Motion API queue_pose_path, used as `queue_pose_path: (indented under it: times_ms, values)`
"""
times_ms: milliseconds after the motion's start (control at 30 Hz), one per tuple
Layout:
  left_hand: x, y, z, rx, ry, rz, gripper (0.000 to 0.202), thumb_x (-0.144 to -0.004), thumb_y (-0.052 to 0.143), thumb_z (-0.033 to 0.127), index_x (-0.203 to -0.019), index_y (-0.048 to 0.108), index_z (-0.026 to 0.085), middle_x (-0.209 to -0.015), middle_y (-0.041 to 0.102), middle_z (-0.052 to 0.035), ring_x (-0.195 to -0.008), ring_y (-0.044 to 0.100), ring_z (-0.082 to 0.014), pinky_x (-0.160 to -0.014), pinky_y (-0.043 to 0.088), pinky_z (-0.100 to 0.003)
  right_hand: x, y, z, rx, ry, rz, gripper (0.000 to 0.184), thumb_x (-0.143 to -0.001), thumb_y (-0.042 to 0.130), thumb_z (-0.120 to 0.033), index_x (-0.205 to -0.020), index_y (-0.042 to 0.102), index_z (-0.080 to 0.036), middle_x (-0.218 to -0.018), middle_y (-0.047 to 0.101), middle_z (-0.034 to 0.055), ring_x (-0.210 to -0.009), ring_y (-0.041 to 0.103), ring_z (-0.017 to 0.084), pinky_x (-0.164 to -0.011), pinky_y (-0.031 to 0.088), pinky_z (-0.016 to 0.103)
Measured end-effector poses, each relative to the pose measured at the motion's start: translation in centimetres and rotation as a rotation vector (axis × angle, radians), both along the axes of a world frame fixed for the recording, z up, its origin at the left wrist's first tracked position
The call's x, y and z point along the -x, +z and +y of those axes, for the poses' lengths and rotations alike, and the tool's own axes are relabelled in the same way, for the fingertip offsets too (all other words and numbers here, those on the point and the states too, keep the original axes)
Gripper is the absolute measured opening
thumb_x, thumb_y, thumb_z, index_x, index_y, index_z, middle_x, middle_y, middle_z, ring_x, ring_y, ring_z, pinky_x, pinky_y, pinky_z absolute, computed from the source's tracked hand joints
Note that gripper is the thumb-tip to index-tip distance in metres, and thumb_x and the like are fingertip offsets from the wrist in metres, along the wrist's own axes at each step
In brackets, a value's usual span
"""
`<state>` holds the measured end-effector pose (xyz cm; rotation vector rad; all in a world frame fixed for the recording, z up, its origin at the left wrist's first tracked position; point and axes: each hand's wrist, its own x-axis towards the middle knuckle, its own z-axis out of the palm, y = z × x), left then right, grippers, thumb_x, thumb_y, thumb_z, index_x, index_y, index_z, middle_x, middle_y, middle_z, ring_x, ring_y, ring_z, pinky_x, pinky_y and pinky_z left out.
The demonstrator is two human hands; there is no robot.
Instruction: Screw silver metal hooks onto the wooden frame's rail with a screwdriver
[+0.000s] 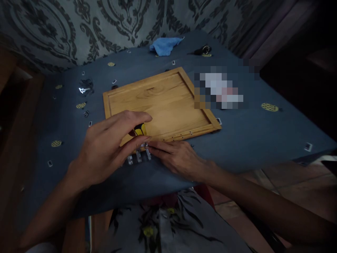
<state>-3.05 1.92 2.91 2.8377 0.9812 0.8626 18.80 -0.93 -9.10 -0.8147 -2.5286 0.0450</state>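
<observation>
Handle (140,129), yellow-black, gripped by left hand (104,147), fingers curled round; right hand (181,157), fingers pinching metal piece (138,155), apparently steadying it against wooden board (160,105) just beyond them.

No text, brand or number can be read. The cloth on the worktop (244,140) bears small printed white-edged rectangles, one near the right corner (308,147) and another beside the wooden board (155,102); the dark marks inside them are too small to make out. Any print on the pixelated item (219,88) right of the board is hidden by the blocks covering it.
</observation>
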Motion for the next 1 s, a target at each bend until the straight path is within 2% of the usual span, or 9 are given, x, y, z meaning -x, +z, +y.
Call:
queue_pose_path:
  times_ms: [200,333,667,767,900,1000]
  values:
    - [-0.12,-0.04,-0.10,-0.001,-0.014,0.003,0.029,-0.091,0.069,0.019,-0.118,0.061,0.011,-0.109,0.074,-0.0029,-0.104,0.070,-0.0077,-0.093,0.053,-0.013,0.08,0.03,0.10,-0.033,-0.012,-0.004,0.038,-0.096,0.046,-0.009,-0.129,0.066,-0.015,-0.128,0.071,0.0065,-0.081,0.071,0.017,-0.061,0.053,0.029]
    - [-0.16,0.05,-0.16,-0.001,-0.013,0.004,0.028,-0.091,0.069,0.019,-0.117,0.061,0.011,-0.107,0.074,-0.0021,-0.104,0.070,-0.0072,-0.093,0.052,-0.011,0.06,0.03,0.08,-0.022,-0.015,-0.018,0.040,-0.097,0.044,-0.009,-0.129,0.066,-0.016,-0.130,0.070,0.0064,-0.089,0.071,0.017,-0.066,0.055,0.029]
    - [-0.04,-0.07,-0.16,0.020,-0.011,-0.008,0.028,-0.092,0.068,0.022,-0.118,0.061,0.013,-0.109,0.073,-0.0004,-0.105,0.070,-0.0076,-0.094,0.053,-0.012,0.02,0.10,0.04,-0.002,0.001,-0.023,0.039,-0.095,0.049,-0.008,-0.130,0.065,-0.014,-0.133,0.069,0.0080,-0.090,0.072,0.018,-0.066,0.056,0.029]
    - [0.03,-0.13,0.00,0.039,0.000,-0.001,0.029,-0.095,0.065,0.022,-0.122,0.059,0.014,-0.111,0.073,-0.0012,-0.106,0.069,-0.0090,-0.094,0.054,-0.015,-0.08,0.06,0.05,-0.008,0.003,-0.036,0.041,-0.093,0.051,-0.008,-0.132,0.064,-0.013,-0.132,0.069,0.0089,-0.088,0.072,0.018,-0.063,0.055,0.029]
    - [0.02,-0.12,0.13,0.032,0.023,0.018,0.031,-0.097,0.062,0.028,-0.125,0.058,0.017,-0.104,0.069,-0.0014,-0.096,0.069,-0.0112,-0.081,0.058,-0.021,-0.10,0.13,0.04,-0.015,0.004,-0.041,0.041,-0.093,0.051,-0.008,-0.131,0.064,-0.013,-0.132,0.069,0.0085,-0.089,0.072,0.018,-0.064,0.055,0.029]
    - [-0.13,-0.14,0.07,0.007,0.046,0.021,0.028,-0.097,0.063,0.026,-0.123,0.059,0.017,-0.099,0.068,-0.0023,-0.086,0.067,-0.0110,-0.072,0.056,-0.019,-0.08,0.22,0.04,-0.004,-0.001,-0.043,0.041,-0.093,0.051,-0.008,-0.131,0.065,-0.014,-0.132,0.069,0.0084,-0.088,0.072,0.019,-0.063,0.054,0.029]
